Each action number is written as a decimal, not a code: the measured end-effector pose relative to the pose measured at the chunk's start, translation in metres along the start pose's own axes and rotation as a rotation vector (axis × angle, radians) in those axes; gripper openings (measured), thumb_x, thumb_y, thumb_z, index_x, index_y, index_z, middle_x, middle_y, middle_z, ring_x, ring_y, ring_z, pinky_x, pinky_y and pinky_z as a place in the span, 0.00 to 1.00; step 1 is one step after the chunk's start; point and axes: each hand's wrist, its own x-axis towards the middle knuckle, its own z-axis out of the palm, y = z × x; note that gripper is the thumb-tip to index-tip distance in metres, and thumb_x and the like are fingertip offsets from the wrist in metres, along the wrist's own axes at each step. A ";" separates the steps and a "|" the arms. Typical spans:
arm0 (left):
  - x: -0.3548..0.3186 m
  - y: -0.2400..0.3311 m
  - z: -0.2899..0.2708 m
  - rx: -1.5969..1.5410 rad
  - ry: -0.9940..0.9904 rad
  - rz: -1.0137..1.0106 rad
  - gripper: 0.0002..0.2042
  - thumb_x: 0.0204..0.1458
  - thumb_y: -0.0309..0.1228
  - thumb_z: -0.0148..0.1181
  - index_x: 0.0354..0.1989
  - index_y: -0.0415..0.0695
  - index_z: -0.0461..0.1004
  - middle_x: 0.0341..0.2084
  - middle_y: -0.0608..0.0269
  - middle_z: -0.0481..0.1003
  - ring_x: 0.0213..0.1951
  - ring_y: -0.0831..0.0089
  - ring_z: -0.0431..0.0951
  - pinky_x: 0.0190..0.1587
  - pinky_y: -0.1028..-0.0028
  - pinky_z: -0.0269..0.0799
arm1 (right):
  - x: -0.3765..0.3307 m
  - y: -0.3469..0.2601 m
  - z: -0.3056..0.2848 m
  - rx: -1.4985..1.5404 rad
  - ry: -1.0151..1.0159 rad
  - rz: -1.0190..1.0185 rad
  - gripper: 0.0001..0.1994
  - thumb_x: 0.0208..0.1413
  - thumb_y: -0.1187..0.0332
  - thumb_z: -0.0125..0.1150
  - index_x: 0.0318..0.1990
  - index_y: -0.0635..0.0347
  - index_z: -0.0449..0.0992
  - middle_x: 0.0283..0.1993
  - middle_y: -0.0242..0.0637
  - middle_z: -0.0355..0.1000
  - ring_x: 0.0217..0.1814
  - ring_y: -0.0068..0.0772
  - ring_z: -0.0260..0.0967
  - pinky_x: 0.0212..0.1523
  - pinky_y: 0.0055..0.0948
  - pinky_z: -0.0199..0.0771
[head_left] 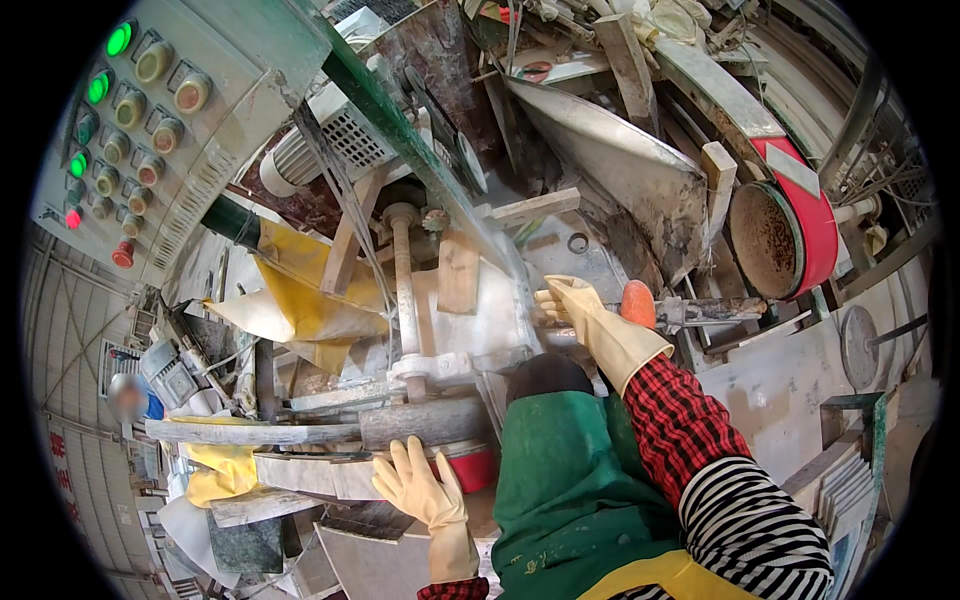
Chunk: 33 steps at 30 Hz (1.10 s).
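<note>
**Gloved hands standing apart at roller machine**

The left hand is spreading its fingers wide and is holding nothing visible; it is overlapping the right end of the pale strip, its fingertips reaching the lower edge of the grey roller. Contact is remaining unconfirmed. The pale strip is lying below the roller, left of a red band. The right hand is extending beside an orange piece; its grip cannot be told.
</note>
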 end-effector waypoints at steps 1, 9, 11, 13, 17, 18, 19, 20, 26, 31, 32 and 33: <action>0.000 0.001 -0.001 0.004 -0.005 0.000 0.23 0.50 0.37 0.64 0.55 0.43 0.73 0.56 0.48 0.71 0.60 0.35 0.63 0.63 0.40 0.51 | 0.000 0.000 0.001 -0.003 0.004 -0.002 0.17 0.65 0.64 0.60 0.56 0.58 0.69 0.42 0.45 0.78 0.28 0.31 0.73 0.24 0.29 0.75; 0.001 0.013 -0.009 -0.025 -0.105 -0.039 0.25 0.49 0.37 0.66 0.56 0.46 0.73 0.59 0.49 0.70 0.63 0.39 0.62 0.66 0.41 0.47 | 0.006 0.002 -0.004 0.037 -0.012 0.031 0.17 0.65 0.64 0.60 0.58 0.57 0.68 0.41 0.45 0.77 0.26 0.30 0.72 0.22 0.29 0.75; 0.000 0.016 -0.011 -0.030 -0.120 -0.040 0.25 0.48 0.36 0.67 0.57 0.46 0.73 0.59 0.49 0.70 0.63 0.39 0.61 0.67 0.40 0.46 | 0.006 0.003 -0.003 0.024 -0.006 0.026 0.17 0.65 0.65 0.60 0.58 0.57 0.68 0.41 0.46 0.77 0.26 0.30 0.72 0.22 0.28 0.75; -0.001 0.017 -0.012 -0.036 -0.128 -0.041 0.25 0.47 0.36 0.67 0.56 0.46 0.73 0.59 0.49 0.70 0.63 0.39 0.61 0.67 0.40 0.45 | 0.004 0.003 0.000 0.002 0.004 0.012 0.17 0.65 0.65 0.60 0.58 0.57 0.67 0.41 0.47 0.77 0.25 0.30 0.72 0.22 0.28 0.75; -0.003 0.019 -0.012 -0.039 -0.159 -0.031 0.26 0.47 0.35 0.68 0.56 0.46 0.73 0.60 0.49 0.69 0.64 0.41 0.62 0.66 0.39 0.45 | 0.001 0.004 0.001 0.050 -0.014 0.025 0.18 0.64 0.65 0.61 0.59 0.57 0.67 0.40 0.47 0.77 0.25 0.29 0.72 0.23 0.28 0.75; -0.004 0.020 -0.011 -0.047 -0.159 -0.023 0.26 0.46 0.35 0.68 0.56 0.46 0.73 0.60 0.49 0.69 0.63 0.42 0.62 0.66 0.38 0.44 | 0.002 0.005 0.000 0.060 -0.021 0.024 0.18 0.64 0.65 0.60 0.59 0.57 0.67 0.40 0.47 0.77 0.25 0.29 0.71 0.23 0.28 0.75; -0.003 0.021 -0.012 -0.057 -0.157 -0.013 0.26 0.46 0.35 0.68 0.56 0.46 0.73 0.60 0.49 0.69 0.63 0.42 0.62 0.66 0.38 0.44 | 0.002 0.004 0.000 0.069 -0.026 0.019 0.18 0.64 0.65 0.60 0.59 0.57 0.67 0.40 0.46 0.77 0.25 0.28 0.71 0.23 0.28 0.75; -0.003 0.023 -0.013 -0.055 -0.168 -0.001 0.26 0.46 0.35 0.68 0.56 0.46 0.73 0.59 0.49 0.69 0.63 0.43 0.62 0.65 0.37 0.44 | 0.002 0.003 0.000 0.016 -0.018 0.003 0.19 0.64 0.65 0.61 0.60 0.57 0.67 0.40 0.46 0.77 0.26 0.29 0.71 0.23 0.28 0.75; -0.007 0.024 -0.016 -0.036 -0.177 0.001 0.26 0.45 0.34 0.67 0.55 0.46 0.73 0.58 0.49 0.70 0.63 0.44 0.62 0.65 0.36 0.44 | -0.062 0.002 0.125 -0.813 -0.381 -0.442 0.27 0.61 0.63 0.62 0.67 0.54 0.66 0.53 0.40 0.78 0.44 0.34 0.77 0.41 0.33 0.79; -0.012 0.016 -0.013 -0.037 -0.182 0.075 0.24 0.50 0.39 0.63 0.57 0.50 0.73 0.59 0.56 0.70 0.64 0.47 0.62 0.67 0.39 0.44 | -0.193 0.062 0.256 -1.662 -0.987 -0.678 0.39 0.54 0.43 0.59 0.70 0.50 0.60 0.56 0.50 0.73 0.55 0.54 0.72 0.57 0.46 0.72; -0.011 0.023 -0.008 -0.073 -0.178 0.120 0.23 0.50 0.39 0.63 0.56 0.50 0.74 0.58 0.56 0.70 0.63 0.48 0.63 0.66 0.39 0.44 | -0.201 0.092 0.254 -1.753 -0.966 -0.808 0.40 0.53 0.43 0.59 0.71 0.49 0.59 0.55 0.49 0.73 0.53 0.55 0.72 0.55 0.47 0.73; -0.012 0.020 -0.008 -0.078 -0.183 0.129 0.23 0.49 0.39 0.62 0.55 0.50 0.74 0.57 0.55 0.71 0.63 0.48 0.63 0.66 0.39 0.45 | -0.221 0.121 0.242 -1.750 -0.778 -0.970 0.40 0.52 0.44 0.61 0.71 0.49 0.60 0.55 0.48 0.73 0.52 0.54 0.72 0.54 0.47 0.73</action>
